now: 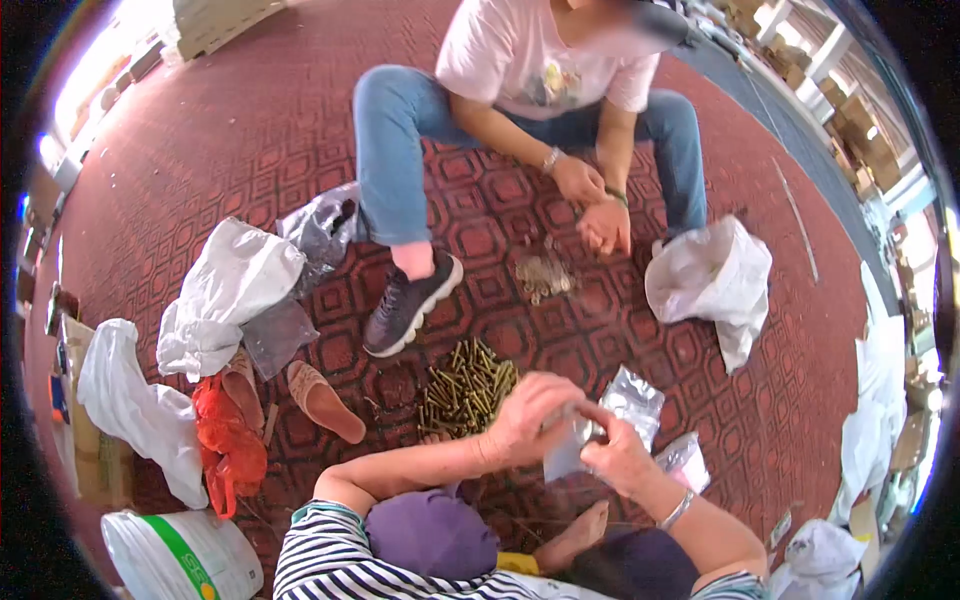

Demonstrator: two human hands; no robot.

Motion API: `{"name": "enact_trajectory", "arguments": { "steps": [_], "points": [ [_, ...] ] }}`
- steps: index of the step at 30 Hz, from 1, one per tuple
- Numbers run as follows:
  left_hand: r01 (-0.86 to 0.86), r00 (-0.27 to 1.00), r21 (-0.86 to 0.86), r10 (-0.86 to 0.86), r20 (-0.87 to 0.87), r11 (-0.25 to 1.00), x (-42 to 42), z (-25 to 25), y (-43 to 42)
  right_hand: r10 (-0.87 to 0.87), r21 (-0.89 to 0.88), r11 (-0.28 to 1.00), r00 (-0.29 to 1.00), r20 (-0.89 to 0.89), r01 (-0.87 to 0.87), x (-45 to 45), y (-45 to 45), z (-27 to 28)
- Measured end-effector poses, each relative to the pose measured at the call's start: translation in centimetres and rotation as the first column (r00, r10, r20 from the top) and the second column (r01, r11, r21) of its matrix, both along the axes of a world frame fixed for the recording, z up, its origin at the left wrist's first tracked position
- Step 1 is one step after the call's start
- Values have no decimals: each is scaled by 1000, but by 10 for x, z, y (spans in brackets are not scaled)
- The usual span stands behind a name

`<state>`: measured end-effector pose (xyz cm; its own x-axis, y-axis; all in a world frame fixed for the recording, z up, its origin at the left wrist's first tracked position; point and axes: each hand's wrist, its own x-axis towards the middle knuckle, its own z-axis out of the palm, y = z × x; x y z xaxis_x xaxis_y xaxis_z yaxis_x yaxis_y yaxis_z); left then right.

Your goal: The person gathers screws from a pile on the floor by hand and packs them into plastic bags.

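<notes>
My left hand (pixel 530 415) is in front of me, its fingers curled at the top edge of a clear plastic bag (pixel 566 456). Close on its right, my right hand (pixel 618 455) has its fingers bent round the same bag. A pile of brass-coloured screw-like pieces (pixel 462 388) lies on the red carpet just beyond my left hand. Silvery plastic bags (pixel 632 402) lie beyond my right hand, and another small bag with pinkish contents (pixel 684 462) is beside my right wrist.
A co-worker (pixel 545 90) sits opposite, hands together over small pale rings (pixel 543 275). White sacks (pixel 232 290) lie left, another (pixel 710 275) right. Pink slippers (pixel 325 403), a red bag (pixel 226 440) and a white bucket (pixel 185 555) are at the left.
</notes>
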<state>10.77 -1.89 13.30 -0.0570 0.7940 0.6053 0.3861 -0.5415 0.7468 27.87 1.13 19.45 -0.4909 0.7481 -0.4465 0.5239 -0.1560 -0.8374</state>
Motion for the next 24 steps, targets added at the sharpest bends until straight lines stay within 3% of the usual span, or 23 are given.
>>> {"name": "enact_trajectory", "arguments": {
  "steps": [3, 5, 11, 15, 24],
  "points": [
    [-72, 996, -27, 73, 41, 997, -5, 1, 0, -35, -51, 998, 996, 77, 39, 1, 4, 8],
    [-109, 991, -94, 115, 70, 990, -10, 1, 2, -43, 3, 999, 999, -23, 43, 2, 7, 8],
    [27, 998, -118, -20, 57, 993, -7, -3, -3, -45, -20, 999, 999, -26, 44, 9, 12, 0],
    [213, 938, 47, -191, -290, 976, -3, 2, -3, 72, 182, 980, 997, 25, -75, 14, 11, -8],
    [374, 736, 3, -295, -610, 927, 8, 6, -2, 108, 277, 953, 992, 69, -123, 26, 4, -17]
  ]
}}
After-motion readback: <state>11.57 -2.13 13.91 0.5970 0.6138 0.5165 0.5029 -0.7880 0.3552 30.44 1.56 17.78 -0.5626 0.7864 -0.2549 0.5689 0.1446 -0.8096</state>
